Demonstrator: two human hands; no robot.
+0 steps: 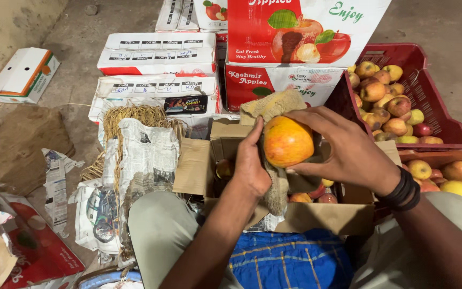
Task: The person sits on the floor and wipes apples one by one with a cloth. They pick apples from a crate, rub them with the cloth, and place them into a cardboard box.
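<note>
Both hands meet over an open cardboard box (306, 214). His right hand (348, 152) curls around a round, smooth apple (287, 142), orange-yellow with a red blush, fingers spread across its top and far side, thumb beneath. His left hand (249, 166) presses a coarse, woven tan cloth (274, 107) against the apple's near side; the cloth bunches above the fruit and hangs in a limp fold below the palm. A stack of black bands (402, 190) circles the right wrist.

Directly under the hands, the box's dull brown flaps stand open, with a few red apples showing inside. Beyond the right hand sits a red plastic crate (434, 101) with ribbed walls, heaped with mottled yellow and red apples; a second crate (445, 159) of glossier fruit lies just beside the right forearm. Left of the left hand, crumpled newspaper (145, 155) lies over a bundle of dry straw (135, 115). Farther off, printed cartons (159, 53) are stacked on rough concrete. Blue checked fabric (290, 259) covers his lap.
</note>
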